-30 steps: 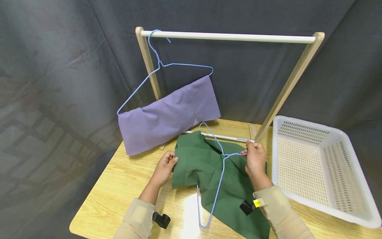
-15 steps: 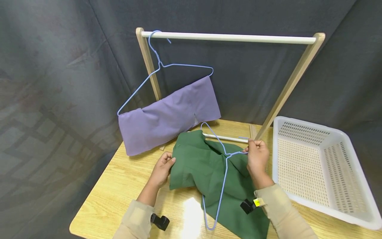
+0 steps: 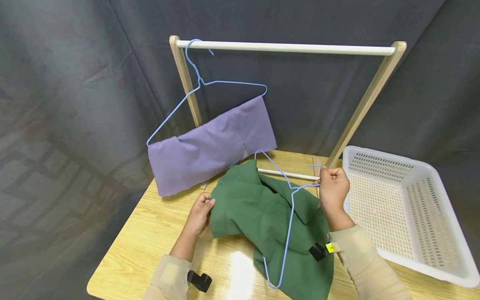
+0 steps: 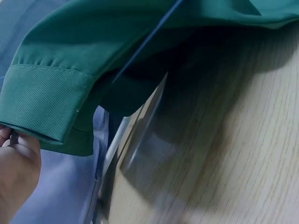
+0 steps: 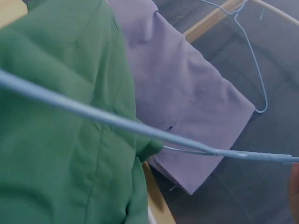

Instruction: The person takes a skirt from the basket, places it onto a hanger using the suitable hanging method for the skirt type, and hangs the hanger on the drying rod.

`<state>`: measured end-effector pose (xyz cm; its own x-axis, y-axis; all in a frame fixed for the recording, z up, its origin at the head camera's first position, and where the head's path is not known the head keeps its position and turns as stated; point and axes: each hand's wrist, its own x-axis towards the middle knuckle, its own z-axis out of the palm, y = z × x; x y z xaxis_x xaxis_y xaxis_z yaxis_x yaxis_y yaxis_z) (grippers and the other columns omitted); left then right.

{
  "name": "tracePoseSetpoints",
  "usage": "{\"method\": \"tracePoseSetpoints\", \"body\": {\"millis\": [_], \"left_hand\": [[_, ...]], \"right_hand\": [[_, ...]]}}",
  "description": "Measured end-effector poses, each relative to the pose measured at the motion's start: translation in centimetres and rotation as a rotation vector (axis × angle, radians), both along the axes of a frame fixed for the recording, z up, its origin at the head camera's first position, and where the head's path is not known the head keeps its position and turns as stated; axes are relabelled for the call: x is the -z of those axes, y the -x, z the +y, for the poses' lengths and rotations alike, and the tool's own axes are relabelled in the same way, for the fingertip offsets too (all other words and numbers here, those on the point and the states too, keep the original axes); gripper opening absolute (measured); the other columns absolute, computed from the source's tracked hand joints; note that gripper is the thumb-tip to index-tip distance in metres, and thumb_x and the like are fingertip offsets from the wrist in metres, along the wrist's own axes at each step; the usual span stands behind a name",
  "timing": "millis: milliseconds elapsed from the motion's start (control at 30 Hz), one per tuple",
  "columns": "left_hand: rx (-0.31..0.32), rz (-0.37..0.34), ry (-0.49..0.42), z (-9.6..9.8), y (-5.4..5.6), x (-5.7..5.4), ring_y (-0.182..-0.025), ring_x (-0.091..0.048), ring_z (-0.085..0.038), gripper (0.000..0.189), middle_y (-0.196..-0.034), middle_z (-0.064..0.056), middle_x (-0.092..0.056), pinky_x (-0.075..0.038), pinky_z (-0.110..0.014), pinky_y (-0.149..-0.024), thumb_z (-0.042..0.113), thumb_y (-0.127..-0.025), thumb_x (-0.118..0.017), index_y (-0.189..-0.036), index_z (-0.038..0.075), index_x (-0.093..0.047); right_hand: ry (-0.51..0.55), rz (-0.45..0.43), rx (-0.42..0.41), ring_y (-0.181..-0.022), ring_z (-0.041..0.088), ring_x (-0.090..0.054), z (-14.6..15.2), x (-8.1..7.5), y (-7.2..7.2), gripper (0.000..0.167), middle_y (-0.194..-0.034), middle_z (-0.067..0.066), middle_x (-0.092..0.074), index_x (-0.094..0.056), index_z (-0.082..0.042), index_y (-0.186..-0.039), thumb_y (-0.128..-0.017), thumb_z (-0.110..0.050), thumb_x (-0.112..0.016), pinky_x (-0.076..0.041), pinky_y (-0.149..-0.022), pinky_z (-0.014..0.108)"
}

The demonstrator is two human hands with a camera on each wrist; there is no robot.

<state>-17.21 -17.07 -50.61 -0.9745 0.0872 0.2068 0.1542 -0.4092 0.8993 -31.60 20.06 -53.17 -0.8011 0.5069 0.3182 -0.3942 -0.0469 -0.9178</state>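
Note:
My left hand (image 3: 197, 214) pinches the edge of a green garment (image 3: 247, 200) between thumb and fingers. In the left wrist view, that edge is a wide stitched hem (image 4: 44, 100), held by the left hand (image 4: 17, 170). My right hand (image 3: 333, 189) holds a blue wire hanger (image 3: 290, 221) by the neck near its hook. The hanger is turned sideways, its shoulder wires over the cloth. Its lower bar goes under the garment and is mostly hidden. Only a bit of the right hand (image 5: 294, 186) shows in the right wrist view, at the hanger wire (image 5: 252, 155).
A purple folded garment (image 3: 213, 146) hangs on another blue hanger (image 3: 172, 111) at the left of a rack's white rail (image 3: 285, 47). A white plastic basket (image 3: 397, 266) stands at the right on the wooden table (image 3: 123, 258). Dark curtain (image 3: 93, 104) lies behind.
My right hand has moved right and slightly up with the hanger. My left hand has shifted a little left with the hem, drawing the green garment further out.

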Motion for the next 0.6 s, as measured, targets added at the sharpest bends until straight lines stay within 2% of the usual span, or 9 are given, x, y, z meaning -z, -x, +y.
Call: {"method": "tracePoseSetpoints", "body": {"millis": [33,67,200,267,300,400,433,467,600], "left_hand": [[0.004,0.018,-0.021,0.0,0.0,0.1,-0.066,-0.052,-0.008,0.007,-0.079,0.003,-0.052,-0.045,-0.021,-0.056,0.015,-0.089,-0.047,-0.093,0.01,-0.045],[0.013,0.033,-0.039,0.0,-0.1,-0.2,-0.065,-0.052,-0.008,0.004,-0.078,0.002,-0.053,-0.045,-0.021,-0.055,0.012,-0.09,-0.046,-0.092,0.009,-0.045],[0.01,0.054,-0.072,-0.2,0.3,1.1,-0.063,-0.051,-0.01,0.005,-0.077,0.0,-0.052,-0.044,-0.022,-0.052,0.011,-0.09,-0.044,-0.094,0.008,-0.044],[0.011,0.052,-0.072,-0.6,1.0,2.5,-0.063,-0.053,-0.011,0.007,-0.079,0.0,-0.052,-0.045,-0.023,-0.053,0.006,-0.091,-0.039,-0.095,0.009,-0.044],[0.005,0.046,-0.063,-0.8,1.5,3.6,-0.064,-0.053,-0.01,0.008,-0.08,0.001,-0.053,-0.046,-0.023,-0.053,0.007,-0.092,-0.038,-0.097,0.01,-0.044],[0.029,0.084,-0.092,-0.8,1.7,4.0,-0.066,-0.054,-0.012,0.01,-0.082,-0.002,-0.054,-0.046,-0.025,-0.055,0.005,-0.091,-0.038,-0.098,0.009,-0.045],[0.034,0.098,-0.093,-0.6,1.4,3.2,-0.066,-0.054,-0.012,0.008,-0.083,-0.002,-0.054,-0.046,-0.025,-0.055,0.007,-0.091,-0.041,-0.098,0.008,-0.045],[0.037,0.109,-0.093,-0.3,1.1,2.1,-0.066,-0.054,-0.012,0.008,-0.083,-0.002,-0.054,-0.046,-0.024,-0.056,0.01,-0.09,-0.043,-0.097,0.007,-0.045],[0.053,0.137,-0.113,1.1,-0.7,-2.6,-0.065,-0.053,-0.009,0.009,-0.08,0.0,-0.055,-0.045,-0.021,-0.056,0.014,-0.088,-0.047,-0.094,0.007,-0.045]], "right_hand": [[-0.049,-0.023,0.03,-0.041,0.021,-0.054,-0.4,-1.3,-0.6,0.023,-0.051,0.009,-0.053,-0.05,-0.005,-0.069,-0.077,-0.021,-0.065,-0.038,-0.032,0.022],[-0.072,-0.045,0.045,-0.041,0.019,-0.054,-1.0,-3.0,-1.6,0.023,-0.05,0.009,-0.053,-0.05,-0.004,-0.068,-0.078,-0.019,-0.064,-0.036,-0.032,0.021],[-0.137,-0.092,0.089,-0.038,0.011,-0.05,-4.2,-10.4,-6.0,0.023,-0.047,0.004,-0.051,-0.046,-0.002,-0.064,-0.08,-0.01,-0.059,-0.034,-0.033,0.017],[-0.171,-0.062,0.099,-0.036,0.005,-0.047,-5.0,-12.2,-7.1,0.023,-0.046,-0.001,-0.05,-0.045,-0.004,-0.062,-0.08,-0.011,-0.059,-0.031,-0.032,0.014],[-0.195,-0.057,0.112,-0.036,0.002,-0.045,-5.3,-12.8,-7.6,0.023,-0.045,-0.004,-0.048,-0.045,-0.005,-0.061,-0.079,-0.009,-0.058,-0.029,-0.032,0.014],[-0.257,-0.068,0.144,-0.036,-0.002,-0.041,-5.6,-13.8,-8.0,0.021,-0.044,-0.01,-0.046,-0.045,-0.007,-0.06,-0.079,-0.004,-0.056,-0.027,-0.033,0.012],[-0.28,-0.068,0.155,-0.036,-0.003,-0.04,-5.6,-13.9,-7.9,0.021,-0.044,-0.012,-0.045,-0.045,-0.008,-0.06,-0.079,-0.003,-0.055,-0.027,-0.033,0.012],[-0.334,-0.114,0.194,-0.036,-0.003,-0.04,-5.8,-14.5,-8.2,0.022,-0.043,-0.014,-0.044,-0.044,-0.007,-0.06,-0.079,-0.002,-0.053,-0.028,-0.034,0.012],[-0.376,-0.132,0.227,-0.037,-0.006,-0.038,-5.7,-14.8,-8.1,0.024,-0.043,-0.018,-0.041,-0.043,-0.01,-0.059,-0.079,-0.002,-0.054,-0.028,-0.037,0.011]]}}
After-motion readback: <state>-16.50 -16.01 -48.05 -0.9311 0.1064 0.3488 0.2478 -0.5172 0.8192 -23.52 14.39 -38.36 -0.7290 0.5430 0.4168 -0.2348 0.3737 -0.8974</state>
